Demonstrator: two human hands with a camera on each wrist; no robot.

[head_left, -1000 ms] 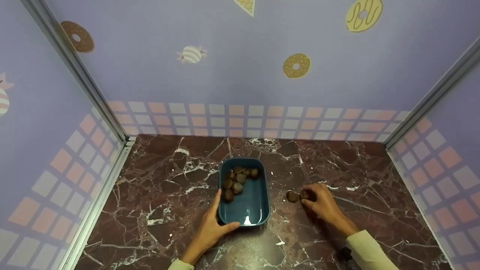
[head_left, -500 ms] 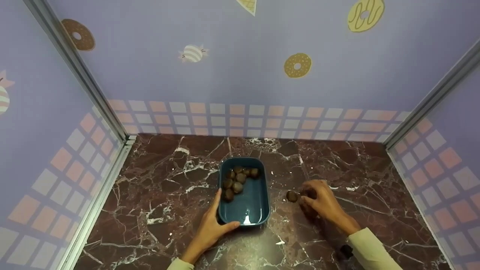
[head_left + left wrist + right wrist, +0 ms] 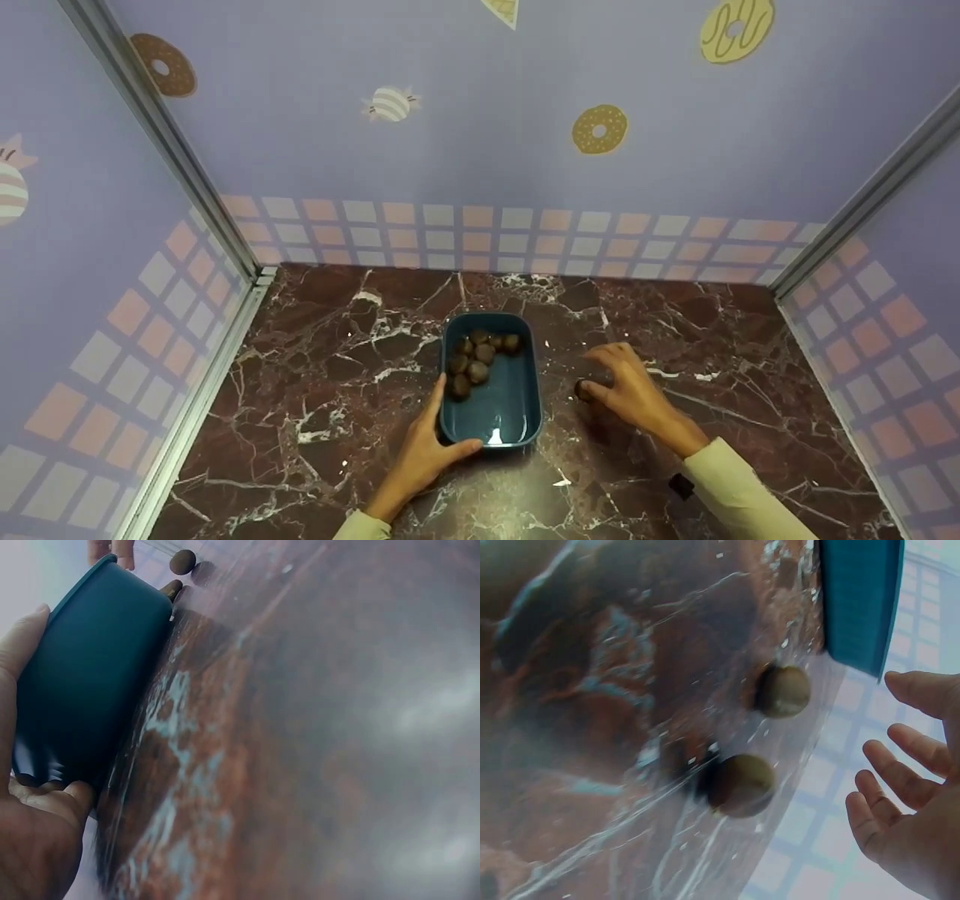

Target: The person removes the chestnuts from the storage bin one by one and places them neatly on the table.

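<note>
My left hand point(image 3: 424, 452) holds a dark teal rectangular dish point(image 3: 499, 405) at its near left corner, thumb along the near rim and fingers at the left side. Several small round brown chestnut-like balls point(image 3: 478, 371) lie inside, toward the far and left walls. To the right of the dish, my right hand point(image 3: 634, 390) hovers low with fingers spread and nothing held. Its thumb partly covers one loose brown ball point(image 3: 580, 390) in the head view. The right wrist view shows that ball point(image 3: 783, 691) and a second one point(image 3: 742, 786) on the table, both apart from the fingers.
The dark red marbled table point(image 3: 337, 360) runs back to a lilac wall point(image 3: 480, 135) printed with sweets. Side walls stand left and right behind metal corner rails point(image 3: 161, 142). A small black object point(image 3: 681, 486) shows beside the right sleeve.
My right hand has come off the right-hand loose ball, its fingers have spread, and it has shifted slightly left over the other ball. The left hand and the dish stay put.
</note>
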